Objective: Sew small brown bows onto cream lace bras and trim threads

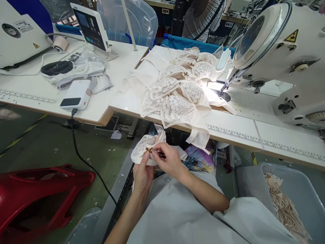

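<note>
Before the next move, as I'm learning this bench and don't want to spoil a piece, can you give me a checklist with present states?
1. Left hand supports the off-white lace garment: ok.
2. Small brown ribbon bow in sight: ok, between the two hands' fingertips.
3. Right hand grip firm on the bow: cannot tell; fingertips are at it, pressure doesn't show.
4. Both hands apart from the large white sewing machine: ok, they work below the table edge.
5. Heaped cream lace garments wholly on the white table: not ok, some fabric hangs over the front edge.
</note>
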Demonstrator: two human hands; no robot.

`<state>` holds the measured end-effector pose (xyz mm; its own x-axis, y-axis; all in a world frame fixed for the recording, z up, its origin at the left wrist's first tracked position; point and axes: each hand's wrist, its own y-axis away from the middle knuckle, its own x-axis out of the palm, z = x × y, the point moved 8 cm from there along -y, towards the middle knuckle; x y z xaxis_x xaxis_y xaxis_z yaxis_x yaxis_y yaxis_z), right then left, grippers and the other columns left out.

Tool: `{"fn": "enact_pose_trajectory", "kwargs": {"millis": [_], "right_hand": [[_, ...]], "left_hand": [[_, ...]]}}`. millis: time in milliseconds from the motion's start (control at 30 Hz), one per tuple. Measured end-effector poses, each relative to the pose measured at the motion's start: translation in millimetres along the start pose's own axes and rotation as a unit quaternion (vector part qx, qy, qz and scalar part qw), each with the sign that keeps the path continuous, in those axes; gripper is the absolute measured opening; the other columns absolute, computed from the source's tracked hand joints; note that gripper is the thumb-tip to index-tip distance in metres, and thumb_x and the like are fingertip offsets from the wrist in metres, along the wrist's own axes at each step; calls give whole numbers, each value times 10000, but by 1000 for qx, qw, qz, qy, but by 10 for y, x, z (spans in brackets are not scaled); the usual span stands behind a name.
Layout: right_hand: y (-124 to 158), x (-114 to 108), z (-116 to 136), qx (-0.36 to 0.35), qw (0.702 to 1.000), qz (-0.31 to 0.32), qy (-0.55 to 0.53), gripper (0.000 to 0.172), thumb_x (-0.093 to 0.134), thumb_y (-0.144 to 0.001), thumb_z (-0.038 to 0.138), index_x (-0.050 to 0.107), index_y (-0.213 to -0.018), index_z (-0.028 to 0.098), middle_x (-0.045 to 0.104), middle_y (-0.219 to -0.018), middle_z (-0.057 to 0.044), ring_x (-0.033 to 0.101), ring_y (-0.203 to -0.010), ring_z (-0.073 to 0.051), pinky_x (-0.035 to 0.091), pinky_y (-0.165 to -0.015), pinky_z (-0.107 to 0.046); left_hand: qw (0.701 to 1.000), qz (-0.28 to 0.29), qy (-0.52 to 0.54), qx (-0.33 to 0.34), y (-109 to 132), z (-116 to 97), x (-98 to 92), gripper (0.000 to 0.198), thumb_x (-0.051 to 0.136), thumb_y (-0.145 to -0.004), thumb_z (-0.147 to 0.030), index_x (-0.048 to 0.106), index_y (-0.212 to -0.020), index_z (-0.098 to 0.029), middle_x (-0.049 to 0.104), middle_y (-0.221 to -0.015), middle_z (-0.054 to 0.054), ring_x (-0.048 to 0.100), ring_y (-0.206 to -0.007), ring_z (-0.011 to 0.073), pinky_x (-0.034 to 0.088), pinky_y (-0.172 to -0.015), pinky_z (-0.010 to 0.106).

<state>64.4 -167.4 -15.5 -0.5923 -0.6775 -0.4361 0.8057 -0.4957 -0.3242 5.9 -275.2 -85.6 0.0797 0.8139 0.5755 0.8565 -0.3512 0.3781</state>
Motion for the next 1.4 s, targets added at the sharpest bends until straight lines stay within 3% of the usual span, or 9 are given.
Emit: {"fn": "enact_pose_trajectory", "kwargs": {"millis": [433,667,933,1400], "right_hand": [[23,43,-67,23,1000,8,-1,94,559,-906,273,636,-935,228,720,-898,-29,678,-789,-146,510,-665,-241],[22,55,-89,27,999,11,-12,103,560,-903,278,638,-944,226,730,-929,-34,695,-823,-151,529,-714,-250],[29,64,-100,38,999,19,-17,123,555,-901,285,645,-958,225,736,-935,-38,696,-817,-156,531,-706,-253],[33,44,-54,17,999,13,-26,136,536,-897,243,648,-971,216,732,-917,-37,699,-811,-154,545,-722,-254]], "left_hand": [[1000,2,-14,11,-52,34,-61,498,895,-683,-311,730,-1133,-174,766,-1093,86,711,-1020,209,538,-928,269],[1000,-9,-9,8,-77,38,-80,444,909,-645,-318,755,-1043,-194,776,-1064,66,729,-959,204,573,-836,254],[1000,-10,-3,1,-76,32,-74,412,896,-668,-312,745,-1033,-196,771,-1078,66,721,-990,227,563,-872,292],[999,-33,11,-1,-105,53,-145,411,908,-624,-301,751,-989,-195,775,-1009,39,715,-913,189,547,-821,262]]}}
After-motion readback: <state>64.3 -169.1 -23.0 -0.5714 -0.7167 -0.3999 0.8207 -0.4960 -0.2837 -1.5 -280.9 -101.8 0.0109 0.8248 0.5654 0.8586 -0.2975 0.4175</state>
